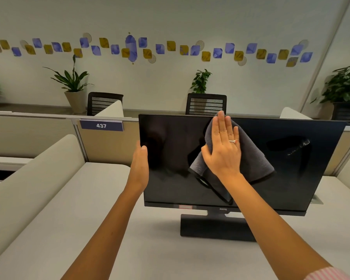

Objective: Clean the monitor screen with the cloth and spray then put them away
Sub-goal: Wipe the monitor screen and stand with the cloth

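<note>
The right hand [223, 146] lay flat, its grip spread apart, pressing the grey cloth [251, 158] against the upper middle of the dark monitor [291, 174] standing on the worktop [146, 239], while the left hand [140, 164] clamped the monitor's left edge.

- A black monitor [251, 164] stands upright on its flat base near the far edge of a pale desk [150, 249], its screen dark and faintly smeared at right.
- A dark grey cloth [255, 158] is pressed flat against the screen's upper middle, one loose corner drooping toward the lower bezel.
</note>
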The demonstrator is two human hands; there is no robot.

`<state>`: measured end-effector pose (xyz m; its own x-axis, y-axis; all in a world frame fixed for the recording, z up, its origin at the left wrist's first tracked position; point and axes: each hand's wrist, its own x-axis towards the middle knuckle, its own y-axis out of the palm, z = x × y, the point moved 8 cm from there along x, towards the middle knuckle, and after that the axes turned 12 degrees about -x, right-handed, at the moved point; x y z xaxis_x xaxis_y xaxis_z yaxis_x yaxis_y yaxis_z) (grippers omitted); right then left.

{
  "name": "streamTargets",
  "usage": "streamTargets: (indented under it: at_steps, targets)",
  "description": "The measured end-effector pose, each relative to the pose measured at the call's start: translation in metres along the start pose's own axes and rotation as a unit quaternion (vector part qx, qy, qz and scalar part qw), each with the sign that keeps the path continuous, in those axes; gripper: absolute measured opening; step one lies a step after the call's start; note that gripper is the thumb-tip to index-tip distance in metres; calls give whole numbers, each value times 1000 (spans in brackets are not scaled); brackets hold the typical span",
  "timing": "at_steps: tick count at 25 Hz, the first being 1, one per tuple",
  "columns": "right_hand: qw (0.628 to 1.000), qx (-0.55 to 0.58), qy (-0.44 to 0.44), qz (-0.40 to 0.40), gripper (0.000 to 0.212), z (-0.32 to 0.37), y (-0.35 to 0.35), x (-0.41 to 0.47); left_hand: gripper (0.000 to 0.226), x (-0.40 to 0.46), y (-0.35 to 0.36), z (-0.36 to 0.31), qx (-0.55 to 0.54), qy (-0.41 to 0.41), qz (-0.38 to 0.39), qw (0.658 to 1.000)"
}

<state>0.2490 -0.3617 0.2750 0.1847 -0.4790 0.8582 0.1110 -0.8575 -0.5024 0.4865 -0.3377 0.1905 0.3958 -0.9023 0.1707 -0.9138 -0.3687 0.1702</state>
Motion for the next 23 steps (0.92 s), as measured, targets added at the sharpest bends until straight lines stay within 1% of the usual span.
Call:
streamTargets:
  at_steps: [2, 4, 5, 7, 8, 10, 12, 14, 19, 23]
  targets:
    - [1000, -4, 2, 5, 74, -19, 0, -4, 56, -3, 2, -15, 120, 84, -30, 989]
    - [1000, -11, 7, 11, 74, -36, 0, -8, 60, -10, 9, -39, 239, 191, -74, 949]
    - [1000, -15, 13, 13, 74, -45, 0, -10, 62, -14, 18, -52, 286, 247, -71, 923]
    - [999, -19, 29, 18, 73, -64, -1, -12, 66, -20, 46, -71, 361, 334, -25, 870]
    - [999, -19, 37, 20, 73, -74, -2, -14, 67, -21, 61, -77, 399, 360, 0, 843]
    - [999, -17, 46, 24, 73, -93, -4, -16, 68, -18, 91, -89, 468, 386, 38, 794]
    - [998, -13, 52, 25, 73, -109, -5, -19, 67, -15, 118, -95, 507, 391, 70, 765]
    - [997, -9, 67, 23, 71, -126, -6, -21, 66, -14, 142, -99, 519, 390, 91, 755]
    - [994, 12, 102, 24, 70, -161, -4, -25, 58, -20, 188, -109, 506, 406, 132, 749]
    - [992, 32, 121, 14, 68, -160, -1, -25, 53, -22, 208, -112, 474, 378, 162, 778]
